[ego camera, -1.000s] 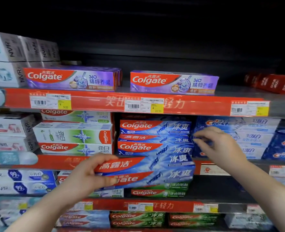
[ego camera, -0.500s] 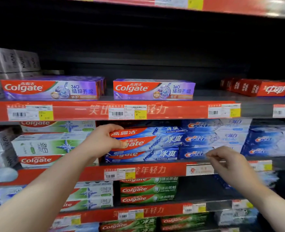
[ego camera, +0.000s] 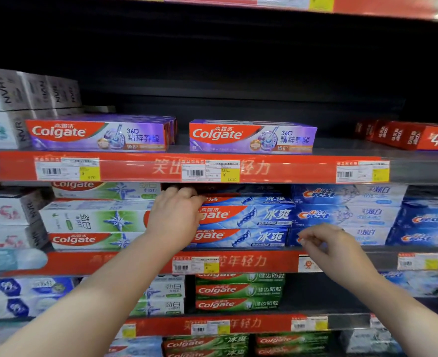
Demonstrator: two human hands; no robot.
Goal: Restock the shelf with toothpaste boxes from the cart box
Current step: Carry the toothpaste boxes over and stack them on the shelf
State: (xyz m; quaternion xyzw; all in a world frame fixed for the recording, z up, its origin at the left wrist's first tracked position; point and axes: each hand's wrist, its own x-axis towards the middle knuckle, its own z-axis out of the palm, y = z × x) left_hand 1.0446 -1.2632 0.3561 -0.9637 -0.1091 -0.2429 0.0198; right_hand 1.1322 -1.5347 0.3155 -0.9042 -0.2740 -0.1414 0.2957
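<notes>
Blue Colgate toothpaste boxes [ego camera: 251, 215] lie stacked on the middle shelf [ego camera: 264, 261], between green Colgate boxes and Crest boxes. My left hand [ego camera: 174, 215] covers the left end of this stack, with its fingers curled over the top box [ego camera: 248, 199] just under the shelf above. My right hand [ego camera: 326, 243] hovers loosely curled in front of the lowest Crest box, at the shelf's front edge, holding nothing. The cart box is out of view.
Green Colgate boxes [ego camera: 96, 220] fill the left of the stack, Crest boxes [ego camera: 341, 215] the right. Above, purple Colgate 360 boxes [ego camera: 251, 137] and red boxes [ego camera: 405, 136] sit with bare shelf [ego camera: 341, 148] between them. More green Colgate boxes [ego camera: 238, 289] lie on the shelf below.
My left hand lifted the blue Colgate boxes from below the shelf edge and slid them onto the middle-shelf stack. My right hand dropped from the Crest boxes to the shelf's front edge.
</notes>
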